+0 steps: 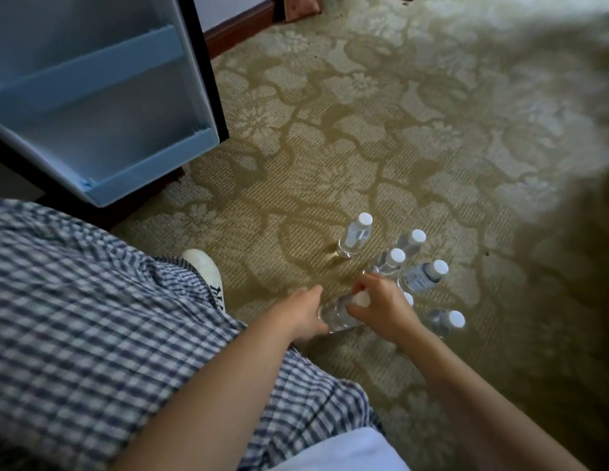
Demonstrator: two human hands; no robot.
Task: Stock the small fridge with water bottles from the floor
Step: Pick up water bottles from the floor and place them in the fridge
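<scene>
The pickup step is in hand: both hands meet on 1 water bottle point(338, 316), which is tilted low over the carpeted floor point(364, 130) just in front of the person's knee. The left hand point(306, 312) has its grip wrapped round the clear body. The right hand point(381, 307) has its grip curled over the white-capped end.

At least 5 more bottles point(423, 275) stand just beside the right hand, and a 6th cap seems to peek from behind it. The fridge door point(92, 96) hangs open up and to the left, and its lower door shelf point(146, 173) holds nothing.

Next, I judge, the held bottle must be lifted clear of its neighbours, carried left and stood upright in that shelf.
</scene>
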